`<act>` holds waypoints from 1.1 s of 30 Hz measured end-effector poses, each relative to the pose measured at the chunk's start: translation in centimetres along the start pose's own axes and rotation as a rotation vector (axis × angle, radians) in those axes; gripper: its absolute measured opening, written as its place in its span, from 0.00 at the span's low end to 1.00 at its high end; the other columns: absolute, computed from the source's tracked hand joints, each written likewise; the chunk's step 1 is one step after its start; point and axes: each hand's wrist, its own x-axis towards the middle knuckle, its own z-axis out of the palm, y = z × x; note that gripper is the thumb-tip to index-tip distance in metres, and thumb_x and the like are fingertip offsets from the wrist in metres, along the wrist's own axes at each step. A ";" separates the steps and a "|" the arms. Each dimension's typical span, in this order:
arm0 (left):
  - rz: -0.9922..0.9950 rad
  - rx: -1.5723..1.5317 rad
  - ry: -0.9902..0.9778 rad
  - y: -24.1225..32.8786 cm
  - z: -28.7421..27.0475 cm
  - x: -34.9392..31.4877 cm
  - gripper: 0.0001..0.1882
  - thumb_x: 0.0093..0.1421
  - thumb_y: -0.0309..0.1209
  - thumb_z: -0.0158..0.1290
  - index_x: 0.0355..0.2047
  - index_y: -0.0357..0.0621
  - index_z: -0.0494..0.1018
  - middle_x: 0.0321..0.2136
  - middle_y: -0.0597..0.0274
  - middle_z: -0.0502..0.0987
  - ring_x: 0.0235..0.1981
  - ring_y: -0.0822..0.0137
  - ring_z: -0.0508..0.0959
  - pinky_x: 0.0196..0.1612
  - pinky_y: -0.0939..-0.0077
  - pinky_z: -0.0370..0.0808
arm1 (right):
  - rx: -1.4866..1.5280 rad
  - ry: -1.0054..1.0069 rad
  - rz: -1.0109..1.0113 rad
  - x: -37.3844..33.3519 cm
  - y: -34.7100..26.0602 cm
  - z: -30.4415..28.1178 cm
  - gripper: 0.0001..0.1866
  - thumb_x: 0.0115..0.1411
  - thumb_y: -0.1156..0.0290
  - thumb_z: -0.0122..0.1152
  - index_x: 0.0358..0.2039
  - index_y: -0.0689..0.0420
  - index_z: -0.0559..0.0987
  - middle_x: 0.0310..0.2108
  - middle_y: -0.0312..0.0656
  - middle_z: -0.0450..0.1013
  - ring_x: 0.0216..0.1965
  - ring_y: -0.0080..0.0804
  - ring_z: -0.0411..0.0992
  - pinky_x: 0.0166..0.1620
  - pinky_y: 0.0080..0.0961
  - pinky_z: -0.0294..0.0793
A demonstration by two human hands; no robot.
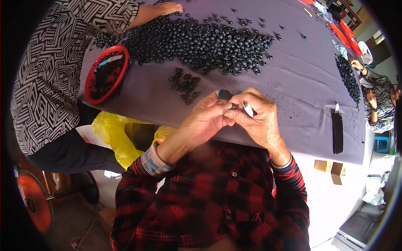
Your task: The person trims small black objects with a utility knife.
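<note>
My left hand (203,123) pinches a small dark rounded piece (233,106) between thumb and fingers. One of its fingertips wears a black-and-blue cover (225,95). Close against it, my right hand (264,121) is closed around a slim white tool (248,108); its far end is hidden in the fingers. Both hands meet above the table's near edge. Just beyond them lies a small group of black round parts (185,83). Farther off spreads a large pile of black round parts (209,44), many with a hole.
A red basket (124,69) with black bits sits at left, beside a person in a patterned top (46,75) whose hand (167,8) reaches to the pile. A black-handled knife (337,131) lies right on the purple cloth (293,79). A yellow bag (111,134) hangs below the edge.
</note>
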 end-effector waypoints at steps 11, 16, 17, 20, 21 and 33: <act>-0.081 0.009 -0.106 0.3 -0.6 -0.1 0.11 0.61 0.29 0.53 0.43 0.46 0.66 0.31 0.70 0.72 0.33 0.74 0.72 0.36 0.77 0.69 | 0.421 -0.115 0.211 0.0 0.2 -0.5 0.05 0.57 0.76 0.64 0.30 0.65 0.78 0.26 0.39 0.71 0.26 0.29 0.75 0.32 0.25 0.77; -0.073 0.020 -0.095 0.4 -0.5 0.2 0.09 0.62 0.29 0.52 0.42 0.47 0.68 0.33 0.69 0.71 0.33 0.74 0.70 0.35 0.79 0.69 | 0.479 -0.152 0.275 0.4 0.6 -0.8 0.10 0.61 0.71 0.60 0.31 0.66 0.77 0.24 0.40 0.73 0.27 0.28 0.75 0.34 0.24 0.75; -0.077 0.017 -0.096 0.4 -0.6 0.3 0.09 0.62 0.29 0.52 0.42 0.47 0.68 0.33 0.69 0.71 0.33 0.74 0.70 0.35 0.79 0.69 | 0.496 -0.153 0.275 0.5 0.7 -0.8 0.10 0.61 0.70 0.60 0.31 0.65 0.78 0.23 0.39 0.74 0.27 0.28 0.75 0.33 0.23 0.75; -0.077 0.025 -0.071 0.3 -0.9 0.6 0.10 0.62 0.29 0.51 0.43 0.47 0.67 0.32 0.69 0.71 0.33 0.74 0.70 0.35 0.79 0.69 | 0.469 -0.136 0.329 0.7 0.1 -1.1 0.10 0.62 0.67 0.61 0.32 0.63 0.78 0.23 0.35 0.73 0.25 0.22 0.71 0.32 0.19 0.70; -0.079 0.026 -0.072 0.5 -0.9 0.6 0.10 0.62 0.29 0.51 0.43 0.47 0.67 0.32 0.69 0.71 0.33 0.74 0.70 0.35 0.79 0.69 | 0.440 -0.105 0.355 0.8 -0.1 -1.1 0.10 0.62 0.67 0.61 0.32 0.62 0.78 0.23 0.33 0.72 0.25 0.20 0.69 0.32 0.18 0.69; 0.097 0.119 -0.074 1.6 0.0 0.1 0.11 0.62 0.24 0.51 0.44 0.46 0.66 0.35 0.60 0.76 0.32 0.69 0.75 0.38 0.73 0.72 | -0.239 -0.050 -0.209 -1.0 0.0 -1.0 0.10 0.60 0.65 0.60 0.39 0.57 0.76 0.27 0.41 0.71 0.27 0.37 0.72 0.31 0.29 0.72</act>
